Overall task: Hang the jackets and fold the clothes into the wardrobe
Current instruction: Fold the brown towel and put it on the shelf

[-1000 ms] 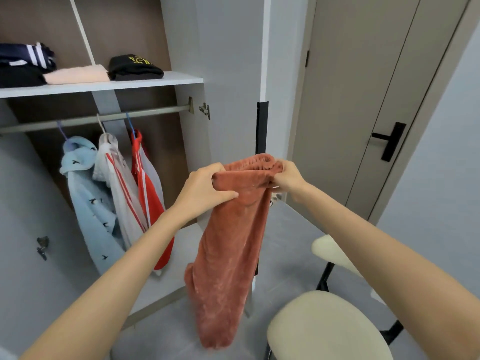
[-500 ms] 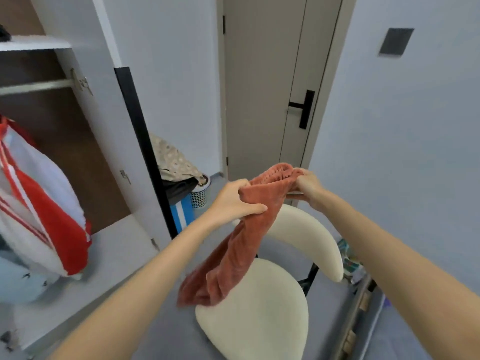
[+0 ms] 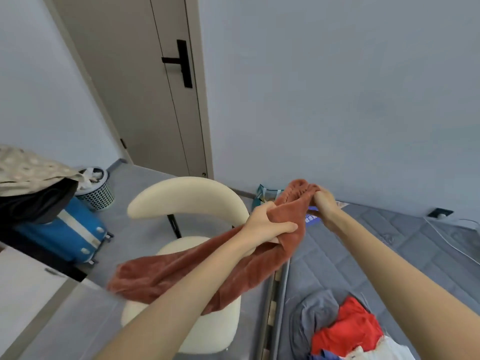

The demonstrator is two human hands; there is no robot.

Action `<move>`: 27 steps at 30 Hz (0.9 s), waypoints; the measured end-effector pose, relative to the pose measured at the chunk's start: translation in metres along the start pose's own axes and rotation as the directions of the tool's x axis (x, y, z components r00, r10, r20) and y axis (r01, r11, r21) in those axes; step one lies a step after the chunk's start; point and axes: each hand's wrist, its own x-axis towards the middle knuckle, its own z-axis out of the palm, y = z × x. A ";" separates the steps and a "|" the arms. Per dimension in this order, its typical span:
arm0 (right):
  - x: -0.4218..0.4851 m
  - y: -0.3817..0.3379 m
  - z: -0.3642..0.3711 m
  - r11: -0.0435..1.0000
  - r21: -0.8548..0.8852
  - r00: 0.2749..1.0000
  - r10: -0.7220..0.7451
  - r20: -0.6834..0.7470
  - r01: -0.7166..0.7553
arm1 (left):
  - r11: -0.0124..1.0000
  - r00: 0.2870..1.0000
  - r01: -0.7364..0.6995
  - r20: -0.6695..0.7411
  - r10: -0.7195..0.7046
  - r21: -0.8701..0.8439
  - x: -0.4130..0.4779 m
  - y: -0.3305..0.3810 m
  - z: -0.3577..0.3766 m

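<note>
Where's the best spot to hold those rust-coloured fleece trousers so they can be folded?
Probably the gathered waistband, one side per hand, from above. The left hand and right hand grip that end, so the legs of the rust fleece trousers trail free over the chair.

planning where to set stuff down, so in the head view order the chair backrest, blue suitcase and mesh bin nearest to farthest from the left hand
1. The chair backrest: just left of the left hand, which grips the rust garment.
2. The blue suitcase: on the floor, far left.
3. The mesh bin: behind the suitcase, by the wall.
</note>
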 end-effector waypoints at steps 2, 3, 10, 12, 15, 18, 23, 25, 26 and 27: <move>0.006 0.017 -0.013 0.998 -0.055 1.000 0.013 0.010 -0.012 | 0.999 0.999 0.046 0.028 -0.045 -0.012 0.006 -0.017 0.012; 0.009 0.026 -0.015 0.996 -0.091 1.000 0.012 0.028 -0.010 | 0.998 0.998 0.060 0.024 -0.060 0.009 0.008 -0.029 0.013; 0.024 0.095 0.030 0.934 -0.356 0.982 0.054 0.182 0.014 | 0.982 0.980 0.181 -0.093 -0.176 0.047 0.001 -0.125 -0.001; 0.029 0.110 0.045 0.889 -0.456 0.979 0.043 0.197 0.053 | 0.974 0.968 0.223 -0.131 -0.216 0.040 0.000 -0.148 -0.006; 0.036 0.133 0.066 0.820 -0.568 0.980 0.049 0.192 0.070 | 0.957 0.949 0.288 -0.139 -0.283 0.020 0.004 -0.180 -0.011; 0.045 0.158 0.085 0.749 -0.661 0.982 0.083 0.170 0.051 | 0.942 0.933 0.334 -0.133 -0.334 -0.022 0.013 -0.213 -0.015; 0.068 0.205 0.113 0.670 -0.743 0.990 0.107 0.095 -0.001 | 0.916 0.909 0.393 -0.121 -0.400 -0.080 0.042 -0.266 -0.024; 0.079 0.226 0.124 0.668 -0.744 0.990 0.111 0.083 -0.012 | 0.912 0.904 0.404 -0.121 -0.410 -0.068 0.054 -0.290 -0.031; 0.084 0.237 0.130 0.674 -0.739 0.990 0.116 0.082 -0.018 | 0.909 0.901 0.414 -0.121 -0.417 -0.049 0.061 -0.302 -0.035; 0.090 0.247 0.137 0.687 -0.727 0.989 0.121 0.087 -0.020 | 0.906 0.897 0.424 -0.127 -0.423 -0.022 0.067 -0.314 -0.039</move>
